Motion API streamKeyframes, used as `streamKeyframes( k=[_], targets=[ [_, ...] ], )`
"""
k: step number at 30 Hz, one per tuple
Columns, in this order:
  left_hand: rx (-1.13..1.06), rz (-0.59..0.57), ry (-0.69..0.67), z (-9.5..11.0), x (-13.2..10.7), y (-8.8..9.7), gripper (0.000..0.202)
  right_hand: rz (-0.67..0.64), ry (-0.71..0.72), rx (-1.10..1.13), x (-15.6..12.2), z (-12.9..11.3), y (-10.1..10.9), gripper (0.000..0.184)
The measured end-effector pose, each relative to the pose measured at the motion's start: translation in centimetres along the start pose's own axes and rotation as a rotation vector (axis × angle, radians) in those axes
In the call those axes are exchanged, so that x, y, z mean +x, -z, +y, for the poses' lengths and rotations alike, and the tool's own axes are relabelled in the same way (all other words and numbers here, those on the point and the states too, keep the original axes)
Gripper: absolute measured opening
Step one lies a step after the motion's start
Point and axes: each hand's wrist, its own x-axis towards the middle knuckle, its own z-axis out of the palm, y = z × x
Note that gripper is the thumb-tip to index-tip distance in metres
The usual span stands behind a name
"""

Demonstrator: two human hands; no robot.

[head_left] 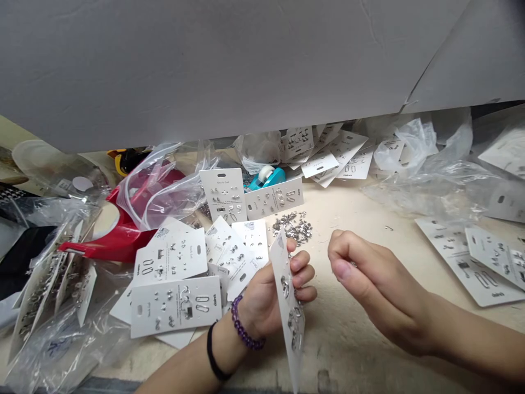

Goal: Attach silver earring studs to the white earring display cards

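Note:
My left hand [262, 301] grips a white earring card [289, 312], tilted nearly edge-on, with silver earrings along its face. Its fingers curl round the card's far side. To the right, apart from the card, my right hand [381, 290] is closed, thumb pressed against the bent forefinger; whatever is in that pinch is hidden. Just beyond the held card lies a small heap of tiny silver metal pieces [297, 225], which look like earring backs. Left of my left hand, several filled earring cards [176, 306] lie in an overlapping pile.
A red tape dispenser [123, 238] stands at the left among clear plastic bags [176, 186]. A turquoise tape dispenser [273, 178] sits behind two propped cards. More earring cards [471, 262] lie at the right. A large grey-white panel [246, 65] overhangs the back of the table.

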Motion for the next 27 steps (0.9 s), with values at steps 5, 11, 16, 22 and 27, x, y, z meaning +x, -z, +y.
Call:
streamKeyframes(
  k=[5, 11, 16, 22, 27],
  targets=[
    [0.02, -0.001, -0.017, 0.0, -0.1, 0.1, 0.01, 0.027, -0.039, 0.001, 0.2, 0.4, -0.4, 0.008],
    [0.052, 0.075, -0.003, -0.2, -0.2, 0.0, 0.016, 0.051, -0.007, 0.036, 0.3, 1.1, -0.9, 0.011],
    [0.097, 0.105, 0.018, -0.6, 0.1, 0.5, 0.016, 0.089, 0.073, -0.004, 0.1, 1.5, -1.6, 0.017],
    [0.098, 0.064, 0.001, -0.9, 0.0, 0.9, 0.013, 0.071, 0.106, -0.001, 0.1, 1.8, -2.1, 0.012],
    [0.121, 0.097, 0.001, -0.8, -0.2, 0.3, 0.016, 0.093, 0.125, -0.018, 0.0, 2.0, -2.2, 0.011]
  ],
)
